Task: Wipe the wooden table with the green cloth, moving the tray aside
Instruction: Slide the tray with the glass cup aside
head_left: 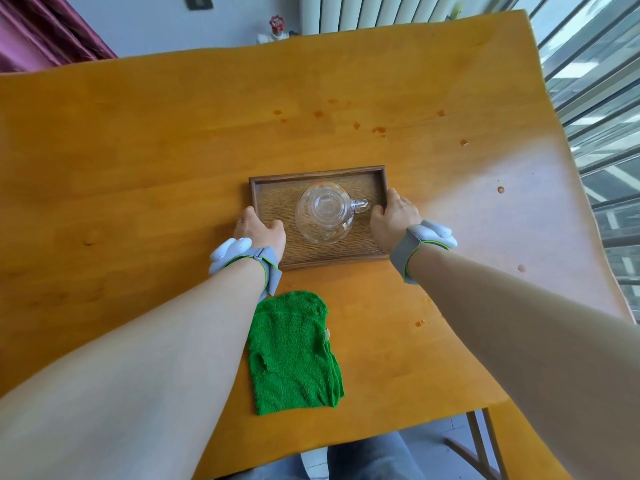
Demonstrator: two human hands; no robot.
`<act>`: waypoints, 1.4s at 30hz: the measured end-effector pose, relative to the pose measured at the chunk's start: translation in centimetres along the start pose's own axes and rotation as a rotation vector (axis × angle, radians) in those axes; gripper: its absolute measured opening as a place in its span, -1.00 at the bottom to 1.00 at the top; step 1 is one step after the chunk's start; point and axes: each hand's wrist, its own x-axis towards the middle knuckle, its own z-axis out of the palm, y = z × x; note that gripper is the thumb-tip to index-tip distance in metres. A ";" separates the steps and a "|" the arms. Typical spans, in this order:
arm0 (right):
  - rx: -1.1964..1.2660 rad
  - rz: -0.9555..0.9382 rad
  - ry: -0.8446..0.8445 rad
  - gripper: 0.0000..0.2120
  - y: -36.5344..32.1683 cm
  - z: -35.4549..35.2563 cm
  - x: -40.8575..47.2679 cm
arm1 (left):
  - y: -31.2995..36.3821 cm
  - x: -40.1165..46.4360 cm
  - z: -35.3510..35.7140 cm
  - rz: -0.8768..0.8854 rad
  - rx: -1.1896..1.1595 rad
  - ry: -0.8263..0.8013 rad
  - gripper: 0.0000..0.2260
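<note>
A dark wooden tray (277,181) sits in the middle of the wooden table (138,150), with a clear glass teapot (325,213) on it. My left hand (258,230) grips the tray's left rim, thumb inside the tray. My right hand (393,216) grips the right rim, fingers curled over the edge. The green cloth (294,351) lies flat and loosely folded on the table just in front of the tray, between my forearms, untouched. Orange-red spots (379,130) dot the table beyond and to the right of the tray.
More spots lie near the table's right edge (521,268) and in front of the tray at the right (419,322). A white radiator (381,10) stands behind the table, railings (595,98) to the right. The table's front edge is close to my legs.
</note>
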 end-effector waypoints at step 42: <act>0.080 -0.106 -0.065 -0.61 -13.7 8.2 -8.4 | -11.4 3.7 -10.6 -0.116 -0.091 0.161 -0.46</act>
